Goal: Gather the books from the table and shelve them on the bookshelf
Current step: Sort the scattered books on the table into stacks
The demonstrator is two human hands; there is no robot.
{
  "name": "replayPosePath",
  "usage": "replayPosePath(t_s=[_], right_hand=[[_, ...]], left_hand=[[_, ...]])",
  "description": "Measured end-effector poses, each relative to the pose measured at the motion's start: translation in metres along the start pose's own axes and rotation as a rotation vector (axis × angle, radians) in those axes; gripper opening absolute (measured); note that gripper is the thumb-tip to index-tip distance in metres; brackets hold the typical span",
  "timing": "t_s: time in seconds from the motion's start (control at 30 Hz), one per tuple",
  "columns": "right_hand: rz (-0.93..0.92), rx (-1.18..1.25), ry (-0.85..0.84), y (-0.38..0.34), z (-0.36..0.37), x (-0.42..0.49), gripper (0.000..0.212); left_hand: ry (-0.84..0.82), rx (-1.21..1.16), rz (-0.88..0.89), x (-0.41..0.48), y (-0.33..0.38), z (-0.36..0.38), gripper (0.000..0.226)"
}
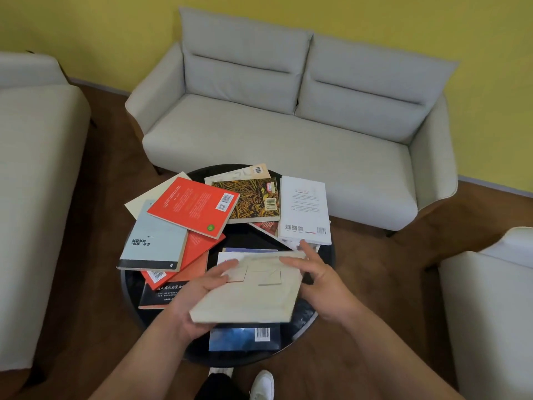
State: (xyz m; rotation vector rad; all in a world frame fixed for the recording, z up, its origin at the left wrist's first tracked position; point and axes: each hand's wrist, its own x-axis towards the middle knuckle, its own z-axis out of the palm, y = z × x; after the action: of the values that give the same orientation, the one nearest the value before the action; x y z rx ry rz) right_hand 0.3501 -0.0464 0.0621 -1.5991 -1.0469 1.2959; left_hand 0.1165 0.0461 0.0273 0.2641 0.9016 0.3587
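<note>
Gripping the near left corner of a cream book (253, 295), the left hand (193, 301) has its thumb on the cover and its fingers beneath. The right hand (320, 284) lays fairly straight fingers on the book's far right corner, touching rather than clasping it. The cream book is held tilted above the near side of the round black table (245, 235), over a dark blue book (242, 339). Scattered on the table are a red book (193, 206) and a pale blue book (153, 238) at the left, a patterned book (248, 200) far, and a white book (305, 209) right. A grey sofa (288, 125) stands beyond
</note>
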Motion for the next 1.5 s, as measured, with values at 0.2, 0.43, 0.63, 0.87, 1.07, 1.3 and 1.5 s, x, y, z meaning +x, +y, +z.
replayPosePath(t_s=[0.2, 0.43, 0.63, 0.87, 1.07, 1.3, 1.5], right_hand=[[0.279, 0.546, 0.057, 0.025, 0.011, 0.008, 0.053], [0.343, -0.030, 0.129, 0.066, 0.042, 0.030, 0.056], [0.440, -0.114, 0.179, 0.089, 0.050, 0.036, 0.042], [0.574, 0.071, 0.094, 0.095, 0.061, 0.041, 0.049], [0.555, 0.007, 0.002, 0.093, 0.056, 0.039, 0.051], [0.130, -0.660, 0.021, 0.045, 0.034, 0.099, 0.057], [0.258, -1.025, -0.458, 0.016, 0.057, 0.167, 0.075]], left_hand=[[-0.006, 0.372, 0.137, 0.007, -0.006, -0.010, 0.049], [0.371, 1.053, 0.299, 0.028, -0.038, -0.022, 0.052], [0.531, 1.058, 0.281, 0.044, -0.047, -0.038, 0.054], [0.351, 0.580, 0.153, 0.044, -0.047, -0.036, 0.041], [0.320, 0.626, 0.090, 0.043, -0.040, -0.035, 0.044], [0.643, 0.257, 0.002, 0.019, -0.065, -0.049, 0.030], [0.466, -0.362, -0.232, 0.008, -0.085, -0.035, 0.061]])
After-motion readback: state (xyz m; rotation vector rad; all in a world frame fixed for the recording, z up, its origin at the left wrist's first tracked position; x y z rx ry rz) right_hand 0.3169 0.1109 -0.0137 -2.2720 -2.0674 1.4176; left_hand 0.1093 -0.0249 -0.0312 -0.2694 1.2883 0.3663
